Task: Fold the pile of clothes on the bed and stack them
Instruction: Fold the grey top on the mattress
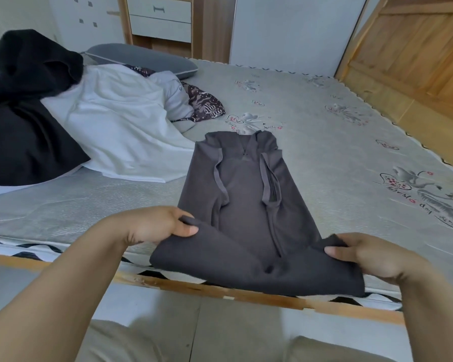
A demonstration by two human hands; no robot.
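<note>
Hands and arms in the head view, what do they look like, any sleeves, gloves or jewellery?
Both forearms are bare as far as the frame shows: no sleeves in view. The left hand and right hand wear no gloves, and no rings, watch or bracelets show. Thumbnails look short and unpainted. Below, light khaki trousers cover the legs.

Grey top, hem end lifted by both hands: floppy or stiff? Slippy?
Likely floppy: the grey top sags between the left hand and right hand and drapes over the bed edge. Probably light: pinches at two corners lift the hem. The matte, fleecy look suggests it won't slip much.
</note>
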